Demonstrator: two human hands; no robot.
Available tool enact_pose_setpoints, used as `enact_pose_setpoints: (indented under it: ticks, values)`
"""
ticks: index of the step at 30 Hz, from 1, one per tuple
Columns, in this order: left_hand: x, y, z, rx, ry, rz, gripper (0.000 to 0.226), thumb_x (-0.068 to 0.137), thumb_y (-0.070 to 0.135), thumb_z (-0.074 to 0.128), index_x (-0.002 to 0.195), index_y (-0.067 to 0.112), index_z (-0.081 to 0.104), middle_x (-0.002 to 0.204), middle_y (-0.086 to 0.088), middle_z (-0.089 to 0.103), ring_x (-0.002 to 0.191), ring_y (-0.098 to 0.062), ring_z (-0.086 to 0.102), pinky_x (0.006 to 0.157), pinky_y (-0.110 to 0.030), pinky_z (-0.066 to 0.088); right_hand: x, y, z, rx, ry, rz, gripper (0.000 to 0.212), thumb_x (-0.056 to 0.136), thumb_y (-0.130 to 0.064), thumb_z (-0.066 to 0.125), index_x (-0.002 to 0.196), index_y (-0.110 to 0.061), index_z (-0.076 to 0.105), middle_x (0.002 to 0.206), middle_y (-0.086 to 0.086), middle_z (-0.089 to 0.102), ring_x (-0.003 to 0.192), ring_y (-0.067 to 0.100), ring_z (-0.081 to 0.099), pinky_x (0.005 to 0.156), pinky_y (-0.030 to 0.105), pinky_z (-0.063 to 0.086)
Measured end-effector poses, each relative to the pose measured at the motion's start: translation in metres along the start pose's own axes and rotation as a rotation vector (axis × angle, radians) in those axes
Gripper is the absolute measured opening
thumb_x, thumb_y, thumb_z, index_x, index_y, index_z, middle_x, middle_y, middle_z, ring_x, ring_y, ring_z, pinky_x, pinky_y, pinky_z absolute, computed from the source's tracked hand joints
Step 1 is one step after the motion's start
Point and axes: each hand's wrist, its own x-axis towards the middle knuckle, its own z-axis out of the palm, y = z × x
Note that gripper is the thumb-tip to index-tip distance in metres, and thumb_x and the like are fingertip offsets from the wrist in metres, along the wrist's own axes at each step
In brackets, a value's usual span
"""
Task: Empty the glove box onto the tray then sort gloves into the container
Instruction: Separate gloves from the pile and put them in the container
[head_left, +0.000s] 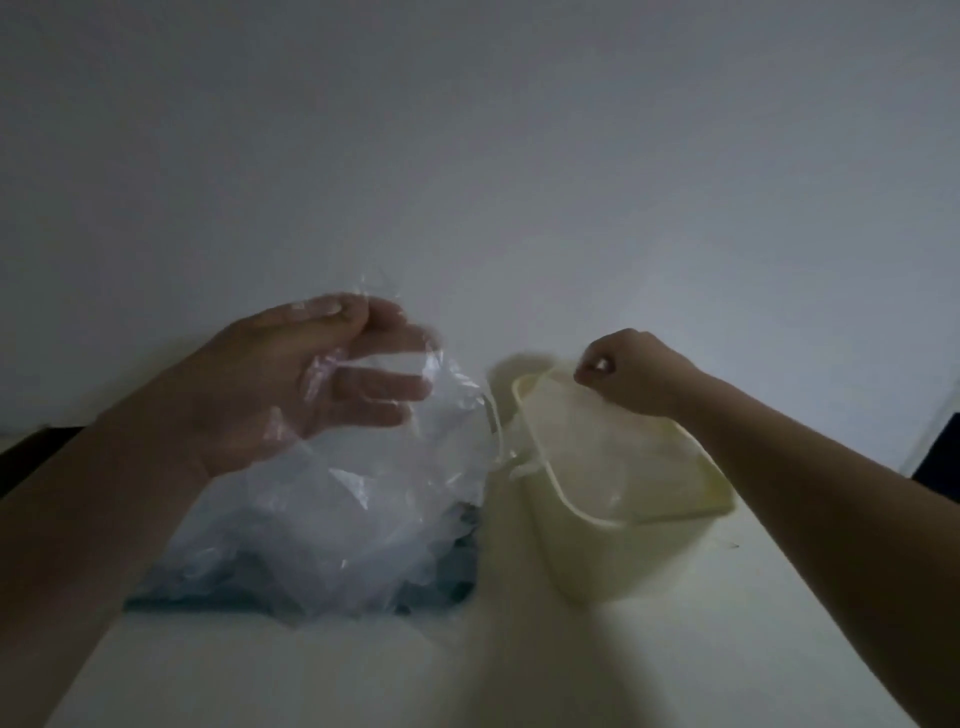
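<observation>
At the left, the left hand (291, 384) is held raised above the counter (467, 675), with the palm turned to the camera and the forearm rising from the lower left corner. Its grip is only partly closed: the thumb and the forefinger are brought together at the top, and a clear thin glove (452, 384) is pinched between them, while the other three fingers are stretched out and a little spread. The film of this glove is draped over the palm and hangs down to the right of the fingers.

Under this hand one loose pile of gloves (332, 530) is seen, all transparent; the single gloves in it cannot be counted. The pile lies on one dark blue tray (457, 551), of which only the near edge and the right part are seen.

Just beside the tray, to the right, one pale yellow container (587, 561) is placed on the counter. One narrow strip of film (498, 431) is laid over its left rim.

At the right, the right hand (628, 369) is held over the far rim of the container, with the arm reaching in from the lower right. Its grip is curled tight, the thumb pressed on the fingers; whether any film is caught in it cannot be told.
</observation>
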Motion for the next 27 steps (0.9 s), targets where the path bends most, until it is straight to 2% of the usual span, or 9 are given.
enact_pose_setpoints:
  ticks: [3, 6, 10, 14, 16, 18, 21, 24, 27]
  values:
    - [0.03, -0.005, 0.024, -0.021, -0.039, -0.02, 0.022, 0.096, 0.021, 0.05, 0.101, 0.014, 0.07, 0.12, -0.014, 0.076, 0.088, -0.032, 0.078, 0.067, -0.04, 0.065, 0.008, 0.006, 0.018, -0.052, -0.026, -0.012, 0.007, 0.09, -0.037, 0.069, 0.083, -0.037, 0.068, 0.09, -0.009, 0.067, 0.088, 0.02, 0.066, 0.082, 0.034, 0.056]
    - [0.072, -0.02, 0.05, -0.098, -0.137, -0.072, 0.018, 0.094, 0.013, 0.054, 0.106, 0.012, 0.067, 0.116, -0.013, 0.077, 0.091, -0.031, 0.078, 0.071, -0.041, 0.065, 0.009, 0.015, 0.017, 0.03, 0.006, 0.018, 0.01, 0.09, -0.022, 0.065, 0.097, -0.029, 0.068, 0.092, -0.001, 0.066, 0.081, 0.021, 0.061, 0.075, 0.029, 0.047]
    - [0.134, -0.054, 0.079, -0.002, -0.126, -0.199, 0.016, 0.103, 0.0, 0.052, 0.112, 0.005, 0.065, 0.108, -0.016, 0.077, 0.089, -0.029, 0.078, 0.081, -0.042, 0.065, 0.004, 0.029, -0.014, 0.253, 0.247, 0.072, 0.041, 0.09, -0.022, 0.074, 0.13, -0.026, 0.066, 0.108, 0.001, 0.07, 0.092, 0.019, 0.068, 0.091, 0.033, 0.055]
    - [0.176, -0.083, 0.106, 0.228, -0.037, -0.29, 0.017, 0.098, -0.013, 0.057, 0.101, 0.002, 0.065, 0.087, -0.018, 0.075, 0.072, -0.024, 0.076, 0.071, -0.035, 0.066, -0.019, 0.029, -0.046, 0.303, 0.364, 0.107, 0.034, 0.099, -0.02, 0.061, 0.132, -0.022, 0.065, 0.122, 0.001, 0.068, 0.105, 0.019, 0.068, 0.095, 0.032, 0.054]
    - [0.185, -0.095, 0.117, 0.354, 0.041, -0.276, 0.017, 0.092, -0.012, 0.067, 0.099, 0.003, 0.067, 0.085, -0.017, 0.074, 0.071, -0.024, 0.075, 0.077, -0.04, 0.064, -0.039, 0.013, -0.053, 0.223, 0.247, 0.038, 0.031, 0.101, -0.023, 0.06, 0.131, -0.02, 0.067, 0.127, 0.001, 0.069, 0.109, 0.018, 0.067, 0.094, 0.026, 0.048]
    - [0.187, -0.103, 0.121, 0.448, 0.123, -0.246, 0.022, 0.084, -0.006, 0.078, 0.101, 0.005, 0.071, 0.1, -0.02, 0.076, 0.088, -0.033, 0.076, 0.086, -0.047, 0.063, -0.058, -0.009, -0.047, 0.164, -0.01, 0.011, 0.035, 0.103, -0.03, 0.058, 0.136, -0.021, 0.064, 0.129, 0.003, 0.067, 0.112, 0.019, 0.065, 0.094, 0.027, 0.047]
    - [0.182, -0.103, 0.114, 0.514, 0.248, -0.171, 0.038, 0.086, 0.001, 0.076, 0.121, 0.011, 0.066, 0.117, -0.014, 0.07, 0.1, -0.03, 0.073, 0.084, -0.036, 0.061, -0.071, -0.032, -0.024, 0.064, -0.363, -0.009, 0.05, 0.106, -0.037, 0.05, 0.153, -0.026, 0.042, 0.146, 0.004, 0.056, 0.12, 0.023, 0.062, 0.101, 0.036, 0.05]
    - [0.168, -0.094, 0.094, 0.587, 0.42, -0.031, 0.045, 0.091, 0.011, 0.072, 0.135, 0.016, 0.063, 0.127, -0.003, 0.065, 0.111, -0.023, 0.065, 0.091, -0.031, 0.056, -0.051, -0.035, 0.009, -0.132, -0.495, -0.007, 0.067, 0.106, -0.043, 0.047, 0.163, -0.026, 0.018, 0.163, 0.009, 0.037, 0.138, 0.03, 0.049, 0.111, 0.038, 0.04]
    - [0.141, -0.086, 0.069, 0.612, 0.44, 0.044, 0.041, 0.093, 0.013, 0.07, 0.133, 0.019, 0.063, 0.124, 0.002, 0.065, 0.102, -0.009, 0.062, 0.074, -0.017, 0.047, -0.034, -0.034, 0.041, -0.207, -0.595, -0.009, 0.067, 0.101, -0.046, 0.053, 0.161, -0.031, 0.025, 0.156, 0.006, 0.044, 0.134, 0.031, 0.052, 0.111, 0.042, 0.044]
